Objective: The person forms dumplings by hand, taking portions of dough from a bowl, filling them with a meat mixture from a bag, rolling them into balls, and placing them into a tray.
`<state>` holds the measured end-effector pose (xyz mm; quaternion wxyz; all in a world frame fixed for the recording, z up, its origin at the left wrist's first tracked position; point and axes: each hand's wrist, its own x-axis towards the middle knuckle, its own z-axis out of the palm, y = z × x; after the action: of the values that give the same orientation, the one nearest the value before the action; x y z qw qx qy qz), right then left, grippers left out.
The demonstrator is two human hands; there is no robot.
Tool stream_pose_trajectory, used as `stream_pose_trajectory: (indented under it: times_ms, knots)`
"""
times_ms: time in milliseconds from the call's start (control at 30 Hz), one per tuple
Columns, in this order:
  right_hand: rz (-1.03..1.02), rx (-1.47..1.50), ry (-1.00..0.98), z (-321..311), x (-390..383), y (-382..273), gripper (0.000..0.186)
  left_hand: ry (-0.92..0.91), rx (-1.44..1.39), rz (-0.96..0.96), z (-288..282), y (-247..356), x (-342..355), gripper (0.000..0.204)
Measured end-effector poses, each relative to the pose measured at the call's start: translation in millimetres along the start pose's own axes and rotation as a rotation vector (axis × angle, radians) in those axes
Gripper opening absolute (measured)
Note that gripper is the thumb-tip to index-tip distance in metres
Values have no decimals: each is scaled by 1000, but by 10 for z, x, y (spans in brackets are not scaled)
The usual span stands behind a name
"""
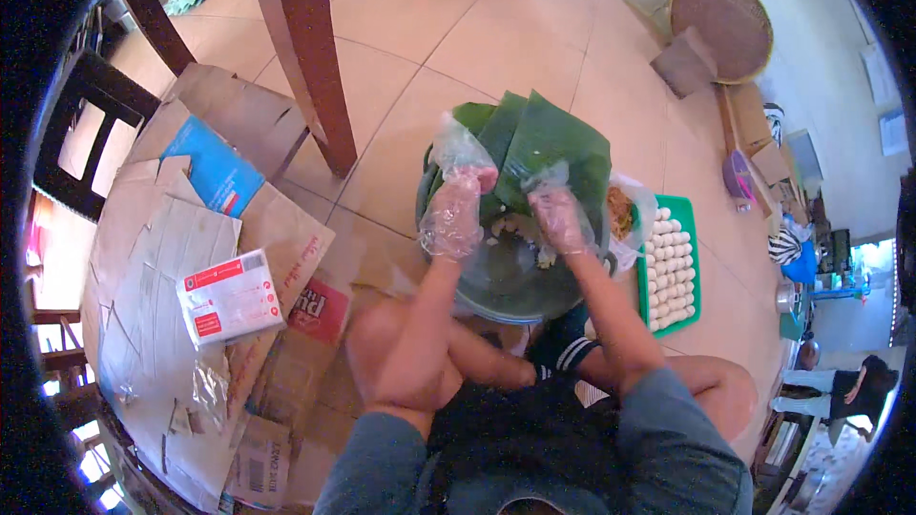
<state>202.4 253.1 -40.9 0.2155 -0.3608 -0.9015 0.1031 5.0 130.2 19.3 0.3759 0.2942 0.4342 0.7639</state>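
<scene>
Both my hands wear loose clear plastic gloves and are over a wide basin (510, 300). My left hand (454, 215) is closed at the basin's left side, with crumpled clear plastic (460, 145) standing out beyond its fingers. What it holds, if anything, I cannot make out. My right hand (560, 217) is at the near edge of green banana leaves (561, 143), its fingers curled inward. Whether it grips the leaf is unclear. The leaves lie over the basin's far part. Small whitish pieces (513, 227) show in the basin between my hands.
Right of the basin are an orange-brown shredded food (620, 213) in clear plastic and a green tray (697, 267) with rows of white balls (670, 272). Flattened cardboard (157, 277) with a white-and-red packet (229, 296) lies left. A wooden post (303, 48) stands beyond it.
</scene>
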Motion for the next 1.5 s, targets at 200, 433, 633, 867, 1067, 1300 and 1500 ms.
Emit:
stream_pose_trajectory:
  times_ms: [200, 433, 633, 867, 1067, 1300, 1500]
  knots:
    - [224, 250, -155, 89, 89, -723, 27, 116, 63, -99, -267, -70, 60, 29]
    - [465, 600, -415, 15, 238, -838, 30, -21, 103, 3, -361, -179, 26, 54]
    - [-14, -55, 290, -161, 671, -178, 28, -112, -37, 47, -147, -41, 10, 58]
    - [60, 186, -137, -176, 135, -742, 36, -8, 7, 181, -500, -98, 28, 45]
    - [-54, -132, -72, 9, -50, -786, 64, 240, 665, 108, -814, -262, 108, 55]
    - [-366, -279, -37, 226, 338, -373, 55, 223, 1399, -4, -694, -258, 326, 55]
    - [-133, 26, -20, 162, 354, -122, 29, 151, 1307, -245, -565, -150, 343, 47]
